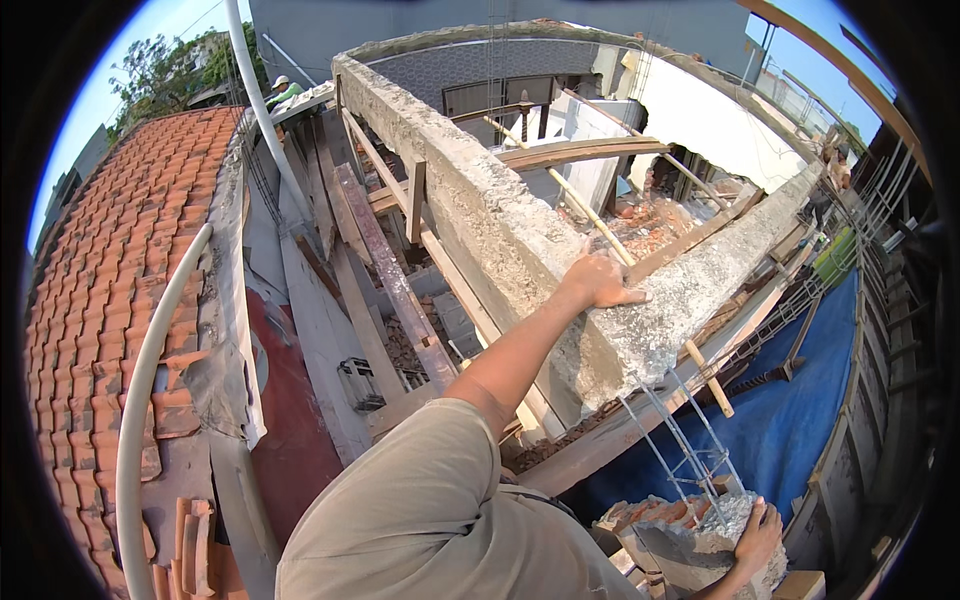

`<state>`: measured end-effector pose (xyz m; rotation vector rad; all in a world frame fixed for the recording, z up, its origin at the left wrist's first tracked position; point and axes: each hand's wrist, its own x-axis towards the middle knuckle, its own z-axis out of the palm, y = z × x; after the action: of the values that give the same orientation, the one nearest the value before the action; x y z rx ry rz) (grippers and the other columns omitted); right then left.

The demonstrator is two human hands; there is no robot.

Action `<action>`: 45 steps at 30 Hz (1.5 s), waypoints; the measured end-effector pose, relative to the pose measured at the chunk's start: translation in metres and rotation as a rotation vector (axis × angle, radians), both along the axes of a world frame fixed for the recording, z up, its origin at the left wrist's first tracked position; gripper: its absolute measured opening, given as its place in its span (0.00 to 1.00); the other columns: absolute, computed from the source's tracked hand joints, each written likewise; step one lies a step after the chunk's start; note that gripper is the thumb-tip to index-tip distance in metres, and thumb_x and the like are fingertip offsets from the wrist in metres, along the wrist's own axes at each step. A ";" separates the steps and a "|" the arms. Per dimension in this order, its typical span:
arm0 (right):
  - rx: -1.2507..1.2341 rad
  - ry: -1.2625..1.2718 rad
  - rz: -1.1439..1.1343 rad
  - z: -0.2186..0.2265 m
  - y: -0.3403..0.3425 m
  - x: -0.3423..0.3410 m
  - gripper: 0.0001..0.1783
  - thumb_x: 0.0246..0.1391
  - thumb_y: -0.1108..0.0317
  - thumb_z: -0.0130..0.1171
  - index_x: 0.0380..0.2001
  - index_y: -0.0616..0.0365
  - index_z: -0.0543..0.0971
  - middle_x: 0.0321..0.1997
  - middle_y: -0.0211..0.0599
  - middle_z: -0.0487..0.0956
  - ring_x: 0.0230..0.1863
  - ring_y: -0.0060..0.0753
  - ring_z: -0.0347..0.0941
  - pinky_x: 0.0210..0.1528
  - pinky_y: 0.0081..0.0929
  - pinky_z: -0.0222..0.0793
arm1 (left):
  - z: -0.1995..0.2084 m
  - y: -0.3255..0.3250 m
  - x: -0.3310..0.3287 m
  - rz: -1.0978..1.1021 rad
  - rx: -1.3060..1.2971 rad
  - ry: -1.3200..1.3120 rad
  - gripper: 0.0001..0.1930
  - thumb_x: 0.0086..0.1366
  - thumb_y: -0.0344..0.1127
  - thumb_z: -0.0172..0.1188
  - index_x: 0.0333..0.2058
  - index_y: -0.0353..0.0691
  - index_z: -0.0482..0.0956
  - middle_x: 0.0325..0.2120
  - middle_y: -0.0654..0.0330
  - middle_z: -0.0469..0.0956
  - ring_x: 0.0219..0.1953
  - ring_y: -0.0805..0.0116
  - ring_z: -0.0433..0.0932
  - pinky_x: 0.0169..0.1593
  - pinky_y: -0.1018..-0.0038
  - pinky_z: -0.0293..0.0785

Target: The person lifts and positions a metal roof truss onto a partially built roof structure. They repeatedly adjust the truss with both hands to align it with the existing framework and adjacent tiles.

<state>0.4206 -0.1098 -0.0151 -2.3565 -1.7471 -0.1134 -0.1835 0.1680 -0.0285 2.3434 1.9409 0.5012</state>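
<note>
My left hand (600,283) is open, pressed down on top of the rough concrete beam (665,310) near its broken corner, with the thumb stretched to the right. Lower right, my right hand (757,540) leans on the broken concrete stub (690,550), its fingers spread over the stub's edge. Bare steel reinforcing bars (685,440) run from the beam's corner down to this stub. Exposed red brick shows at the stub's top. Neither hand carries a tool.
Left lies an orange tiled roof (130,250), with a curved pale pipe (165,370) before it. Wooden planks (395,280) cross the gap beside the beam. A blue tarpaulin (800,400) hangs below right. Rubble (655,225) fills the room beyond. A helmeted person (283,90) is far left.
</note>
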 end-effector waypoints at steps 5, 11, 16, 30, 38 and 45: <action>0.169 -0.259 -0.070 0.011 -0.012 -0.021 0.37 0.82 0.32 0.56 0.62 0.55 0.92 0.66 0.49 0.90 0.73 0.58 0.80 0.92 0.68 0.51 | 0.002 -0.008 0.008 -0.037 -0.010 0.076 0.52 0.73 0.90 0.53 0.74 0.53 0.89 0.73 0.55 0.87 0.81 0.46 0.77 0.91 0.27 0.35; 0.043 -0.066 -0.274 0.027 -0.006 -0.036 0.37 0.79 0.29 0.56 0.60 0.50 0.94 0.68 0.47 0.91 0.80 0.55 0.75 0.94 0.72 0.45 | 0.025 -0.015 0.015 -0.022 -0.135 0.073 0.58 0.73 0.94 0.46 0.66 0.44 0.94 0.62 0.43 0.92 0.76 0.45 0.82 0.89 0.20 0.27; 0.006 -0.088 -0.338 0.022 0.004 -0.029 0.38 0.82 0.29 0.52 0.59 0.51 0.94 0.69 0.47 0.91 0.82 0.55 0.73 0.91 0.76 0.47 | 0.034 -0.018 0.015 -0.045 -0.103 0.049 0.60 0.75 0.93 0.44 0.56 0.34 0.96 0.52 0.39 0.94 0.73 0.40 0.84 0.88 0.19 0.27; -0.042 -0.090 -0.388 0.035 0.009 -0.042 0.42 0.81 0.27 0.51 0.60 0.53 0.95 0.67 0.51 0.91 0.80 0.58 0.76 0.91 0.84 0.41 | 0.051 -0.024 0.014 -0.020 -0.189 0.059 0.58 0.80 0.88 0.43 0.52 0.29 0.97 0.56 0.38 0.93 0.75 0.42 0.82 0.88 0.21 0.30; -0.037 -0.035 -0.397 0.029 0.008 -0.032 0.44 0.81 0.26 0.50 0.60 0.55 0.95 0.66 0.50 0.92 0.76 0.59 0.80 0.91 0.81 0.45 | 0.050 -0.021 0.016 -0.012 -0.219 0.075 0.58 0.80 0.89 0.40 0.57 0.32 0.95 0.62 0.40 0.91 0.74 0.43 0.83 0.89 0.23 0.29; 0.000 -0.004 -0.381 0.029 0.009 -0.032 0.45 0.81 0.25 0.50 0.60 0.56 0.95 0.64 0.51 0.92 0.73 0.60 0.82 0.88 0.80 0.50 | 0.045 -0.019 0.017 0.010 -0.233 0.114 0.60 0.79 0.91 0.38 0.55 0.32 0.96 0.59 0.41 0.93 0.70 0.43 0.86 0.89 0.22 0.29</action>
<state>0.3889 -0.1009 0.0140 -2.6603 -1.2770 -0.1745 -0.1666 0.1490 0.0169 2.2602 1.9382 0.1341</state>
